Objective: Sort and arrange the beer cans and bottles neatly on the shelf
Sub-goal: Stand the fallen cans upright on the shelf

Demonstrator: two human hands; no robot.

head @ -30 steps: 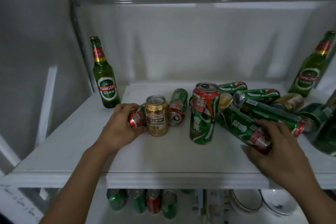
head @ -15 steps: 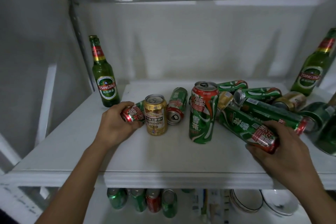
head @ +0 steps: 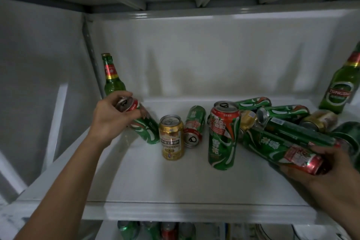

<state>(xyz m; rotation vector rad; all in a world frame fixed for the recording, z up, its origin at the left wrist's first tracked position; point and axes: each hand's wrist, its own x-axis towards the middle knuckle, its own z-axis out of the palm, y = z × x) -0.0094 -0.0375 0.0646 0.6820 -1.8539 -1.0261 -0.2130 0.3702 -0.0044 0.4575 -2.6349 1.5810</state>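
Observation:
My left hand (head: pixel 111 115) grips the top end of a tall green can (head: pixel 145 126) and holds it tilted, its base near the white shelf (head: pixel 136 181). Behind it a green bottle (head: pixel 112 79) stands at the back left. My right hand (head: pixel 319 169) grips the red end of a lying green can (head: pixel 280 149) at the right. A gold can (head: pixel 172 137) and a tall green can (head: pixel 223 138) stand upright in the middle. A short green can (head: pixel 193 125) lies between them. Several more cans (head: pixel 282 112) lie piled behind.
A second green bottle (head: pixel 343 87) stands at the back right corner. A steel upright (head: pixel 91 54) runs along the left rear. Below the shelf's front edge, more cans (head: pixel 155 231) and white bowls (head: pixel 272 232) sit on a lower level.
My left hand has lifted its green can from lying beside the gold can and tipped it up toward the bottle. My right hand has pulled its lying can slightly outward.

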